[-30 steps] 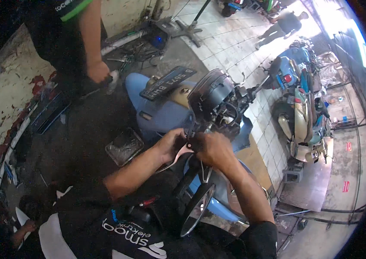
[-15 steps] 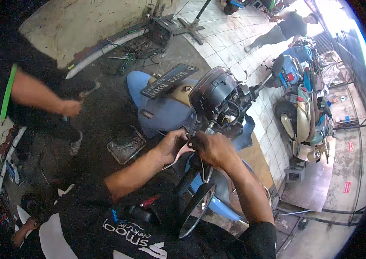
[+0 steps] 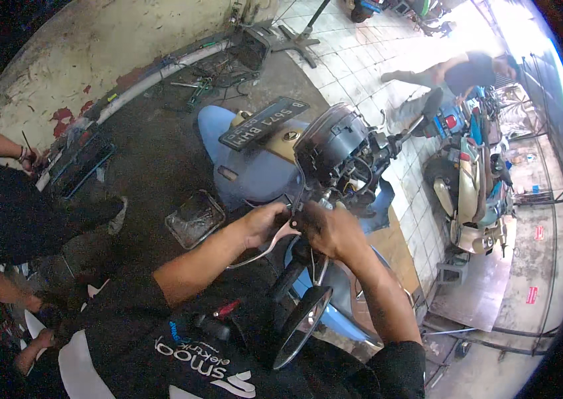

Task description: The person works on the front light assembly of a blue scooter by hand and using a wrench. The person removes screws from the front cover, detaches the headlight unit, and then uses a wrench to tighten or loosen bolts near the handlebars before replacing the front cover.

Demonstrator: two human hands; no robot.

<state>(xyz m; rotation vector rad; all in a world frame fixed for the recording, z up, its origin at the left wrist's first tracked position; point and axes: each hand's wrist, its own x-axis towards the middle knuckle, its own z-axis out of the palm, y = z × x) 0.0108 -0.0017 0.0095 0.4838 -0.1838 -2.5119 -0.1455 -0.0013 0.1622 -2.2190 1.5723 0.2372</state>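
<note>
My left hand (image 3: 261,225) is closed at the silver brake lever (image 3: 273,245), its fingertips curled at the lever's black mount (image 3: 295,223). My right hand (image 3: 333,236) grips that mount from the other side, its fingers partly hidden. The handlebar, with a round mirror (image 3: 301,326) and a black grip (image 3: 285,282), runs toward my body. Beyond my hands is the blue scooter's front panel (image 3: 255,176), with a plate (image 3: 261,123) and the exposed black headlamp housing (image 3: 325,139) with loose wiring.
A metal tray (image 3: 195,219) lies left of the scooter. A co-worker (image 3: 42,219) bends at the left beside floor tools. Another person (image 3: 467,73) is near parked scooters (image 3: 467,186) at right. A stand (image 3: 295,46), cables and hand tools (image 3: 205,86) lie toward the back wall.
The co-worker at left has moved farther left and bent down. The distant person has moved right, toward the parked scooters. My hands stay at the lever mount with slight shifts.
</note>
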